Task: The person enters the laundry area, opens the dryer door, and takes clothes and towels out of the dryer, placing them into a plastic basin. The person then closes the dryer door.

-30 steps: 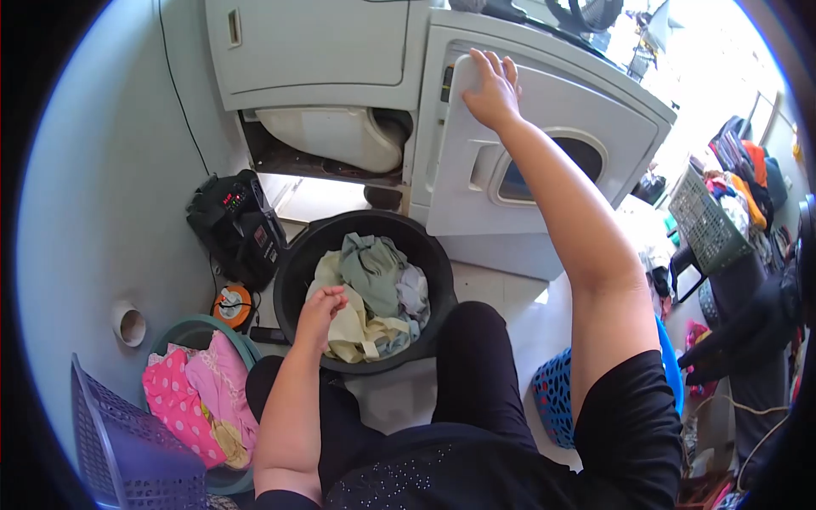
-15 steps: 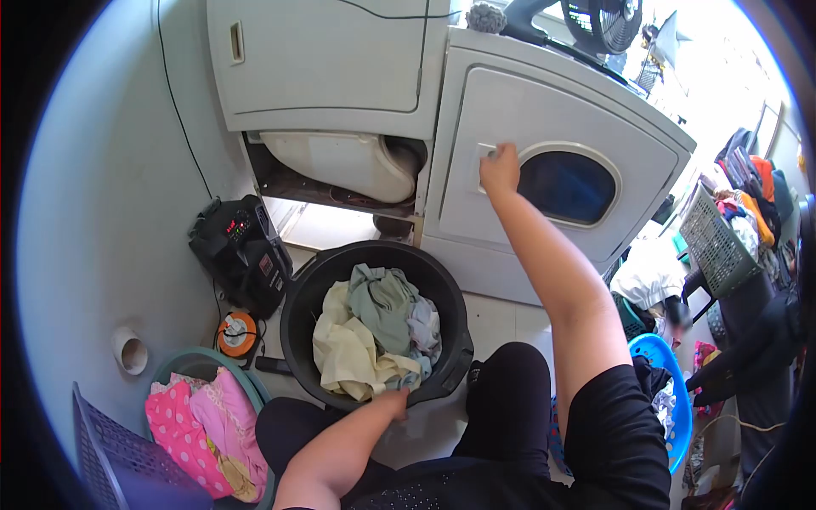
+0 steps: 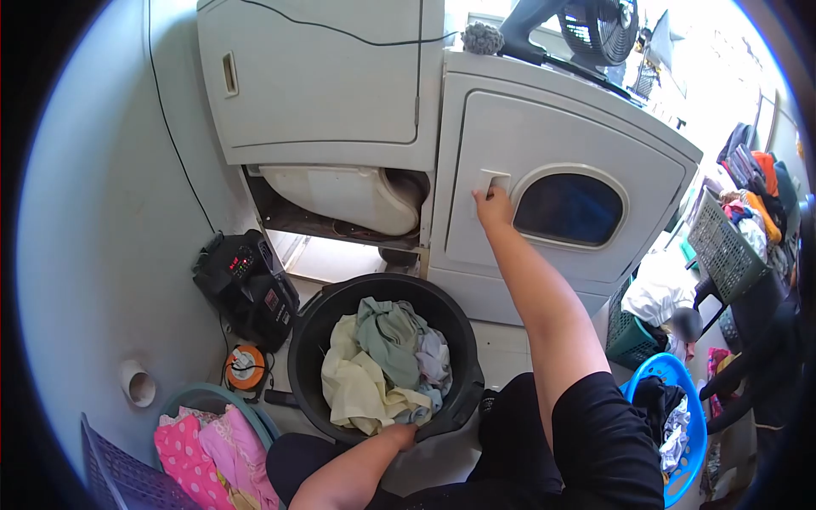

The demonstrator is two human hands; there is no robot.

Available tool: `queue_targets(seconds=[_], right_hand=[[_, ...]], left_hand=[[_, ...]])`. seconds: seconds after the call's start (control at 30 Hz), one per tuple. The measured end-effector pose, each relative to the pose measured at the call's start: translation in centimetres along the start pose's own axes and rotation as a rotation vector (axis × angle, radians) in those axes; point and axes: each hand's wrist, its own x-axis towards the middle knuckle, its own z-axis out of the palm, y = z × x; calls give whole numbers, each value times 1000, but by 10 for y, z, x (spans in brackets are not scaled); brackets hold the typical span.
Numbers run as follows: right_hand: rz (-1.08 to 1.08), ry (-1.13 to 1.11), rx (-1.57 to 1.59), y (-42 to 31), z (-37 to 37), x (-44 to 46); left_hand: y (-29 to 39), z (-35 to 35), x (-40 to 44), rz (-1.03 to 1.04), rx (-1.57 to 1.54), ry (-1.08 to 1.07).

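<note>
My right hand (image 3: 494, 210) is at the recessed handle (image 3: 496, 179) of the white dryer door (image 3: 544, 127), its fingers curled into the lower part of the recess. The door is closed and has a dark rounded window (image 3: 569, 209). My left hand (image 3: 398, 436) grips the near rim of a large black tub (image 3: 466, 365), with some of its fingers hidden. Inside the tub lie a pale yellow cloth (image 3: 355, 378), a grey-green cloth (image 3: 389, 340) and lighter bluish pieces.
A second white machine (image 3: 323, 76) with an exposed lower compartment stands left of the dryer. Along the left are a black speaker (image 3: 246, 289), an orange cord reel (image 3: 245, 367) and a basin of pink clothes (image 3: 187, 446). A blue basket (image 3: 695, 425) sits at right; a fan (image 3: 595, 34) tops the dryer.
The view has tilted up slightly, so the machines and tub appear lower. My right hand has shifted to the lower part of the door handle; my left hand stays at the tub's rim.
</note>
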Motion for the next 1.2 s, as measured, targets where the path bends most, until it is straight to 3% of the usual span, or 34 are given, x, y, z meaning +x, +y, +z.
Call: queue_targets(seconds=[0.03,0.23,0.37,0.53,0.97,1.03,1.1,1.2], right_hand=[[11,-5,-27,1,2,1],[55,-21,-105,-7,-8,3],[26,-52,-233,-14,-20,3],[48,-201,-233,-19,-38,11],[45,-281,-310,-11,-30,27],[68,-264,-205,-11,-28,20],[-116,-171,29,9,-17,5],[-226,-182,144,37,-24,-44]], left_hand=[[-2,6,-3,34,23,77],[2,-10,10,-19,58,73],[-13,-69,88,-307,-433,-1266],[-15,-86,93,-257,-434,-1257],[-1,-79,86,-262,-507,-1070],[2,-64,88,-251,-575,-1046],[12,-68,100,-195,-593,-1022],[35,-54,108,-157,-621,-932]])
